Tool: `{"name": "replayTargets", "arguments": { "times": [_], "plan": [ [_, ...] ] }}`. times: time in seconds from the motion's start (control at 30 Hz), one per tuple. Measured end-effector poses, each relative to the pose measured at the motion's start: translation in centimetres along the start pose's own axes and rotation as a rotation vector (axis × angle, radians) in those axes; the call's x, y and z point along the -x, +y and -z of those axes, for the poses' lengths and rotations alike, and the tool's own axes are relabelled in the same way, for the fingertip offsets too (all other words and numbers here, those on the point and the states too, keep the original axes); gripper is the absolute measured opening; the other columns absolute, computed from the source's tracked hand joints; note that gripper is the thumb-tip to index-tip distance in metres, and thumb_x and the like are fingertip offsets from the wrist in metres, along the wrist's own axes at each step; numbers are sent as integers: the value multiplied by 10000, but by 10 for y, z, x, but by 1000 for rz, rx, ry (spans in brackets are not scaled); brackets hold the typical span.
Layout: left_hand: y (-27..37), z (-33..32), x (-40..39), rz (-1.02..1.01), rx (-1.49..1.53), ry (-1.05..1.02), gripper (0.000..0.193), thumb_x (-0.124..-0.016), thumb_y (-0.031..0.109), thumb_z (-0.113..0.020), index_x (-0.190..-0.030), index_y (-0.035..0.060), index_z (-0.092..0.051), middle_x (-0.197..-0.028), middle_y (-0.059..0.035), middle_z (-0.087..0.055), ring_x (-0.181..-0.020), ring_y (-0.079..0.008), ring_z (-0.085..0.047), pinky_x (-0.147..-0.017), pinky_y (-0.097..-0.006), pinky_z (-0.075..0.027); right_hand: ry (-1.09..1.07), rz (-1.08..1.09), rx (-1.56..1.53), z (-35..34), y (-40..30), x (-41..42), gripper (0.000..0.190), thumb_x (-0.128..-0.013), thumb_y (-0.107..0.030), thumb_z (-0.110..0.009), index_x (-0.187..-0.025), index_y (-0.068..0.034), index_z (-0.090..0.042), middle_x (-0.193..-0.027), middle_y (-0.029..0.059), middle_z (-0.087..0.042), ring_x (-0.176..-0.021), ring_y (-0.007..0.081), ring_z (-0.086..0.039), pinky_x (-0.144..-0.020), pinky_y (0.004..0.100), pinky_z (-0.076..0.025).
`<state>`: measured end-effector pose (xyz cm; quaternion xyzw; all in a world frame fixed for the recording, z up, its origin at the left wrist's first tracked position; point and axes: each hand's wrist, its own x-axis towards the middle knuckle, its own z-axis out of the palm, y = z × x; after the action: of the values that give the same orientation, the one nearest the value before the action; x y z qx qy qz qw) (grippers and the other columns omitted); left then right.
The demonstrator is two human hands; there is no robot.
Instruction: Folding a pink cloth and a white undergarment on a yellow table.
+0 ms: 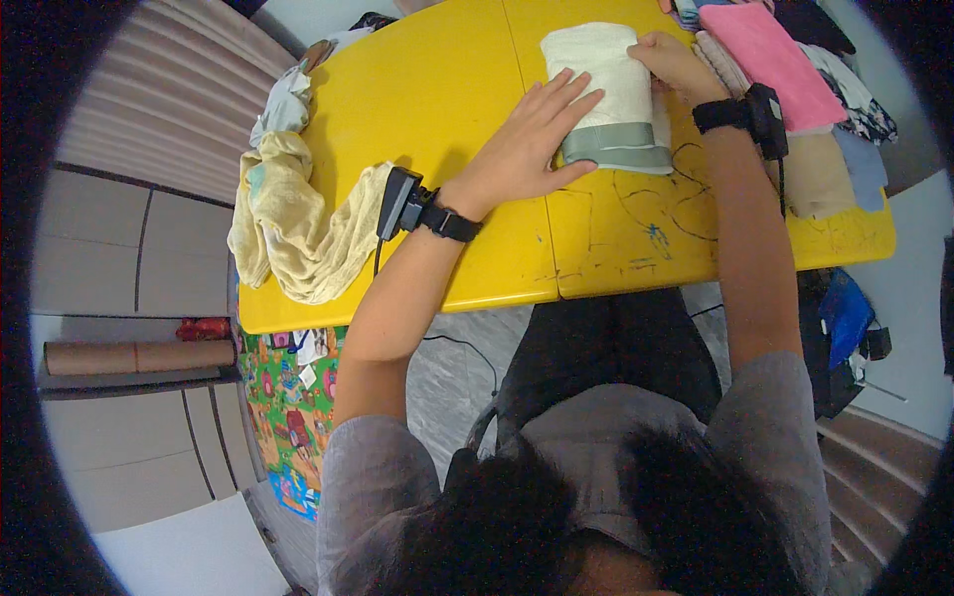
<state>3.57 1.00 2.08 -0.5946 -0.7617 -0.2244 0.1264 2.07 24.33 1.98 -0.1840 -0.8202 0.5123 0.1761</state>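
A folded white cloth with a grey-green band (607,89) lies on the yellow table (417,97), towards its far side in front of me. My left hand (540,138) rests on the cloth's left part, palm down with the fingers spread. At the cloth's upper right edge, my right hand (671,63) pinches the fabric between thumb and fingers. Both wrists wear black straps with small boxes and cables. Part of the cloth's right side lies under its top layer, beside my right wrist.
Crumpled pale yellow cloth (298,231) lies at the table's left, with a light grey cloth (287,104) beyond it. Folded textiles stand at the right, among them a pink towel (775,67) and a beige cloth (816,175). The table's near edge curves before my body.
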Motion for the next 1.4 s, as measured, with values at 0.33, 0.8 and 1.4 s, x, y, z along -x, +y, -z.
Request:
{"name": "replayTargets", "arguments": {
  "times": [0.33, 0.8, 1.4],
  "plan": [
    [5, -13, -10, 52, 67, 59, 739, -806, 145, -627, -1442, 80, -257, -1488, -217, -231, -1380, -403, -202, -1131, -465, -198, -304, 34, -153, 28, 44, -50, 201, -882, -276, -568, -864, -76, -558, -640, -26, -499, -530, 58, -456, -432, 236, -325],
    [3, -21, -10, 71, 75, -4, 681, -806, 50, -569, -1425, 75, -287, -1475, -209, -263, -1368, -393, -237, -1127, -432, -236, -324, 244, 563, 57, 41, -30, 599, -849, -491, -512, -958, 83, -645, -979, 308, -628, -915, 417, -634, -845, 453, -490],
    [5, -20, -14, 47, 62, -13, 665, -775, 4, -551, -1398, 134, -357, -1459, -159, -321, -1356, -383, -269, -1125, -428, -257, -678, 1, 213, 88, -2, 49, 547, -883, -187, -616, -1334, -38, -343, -782, 98, -612, -596, 172, -649, -564, 275, -553]
  ]
}}
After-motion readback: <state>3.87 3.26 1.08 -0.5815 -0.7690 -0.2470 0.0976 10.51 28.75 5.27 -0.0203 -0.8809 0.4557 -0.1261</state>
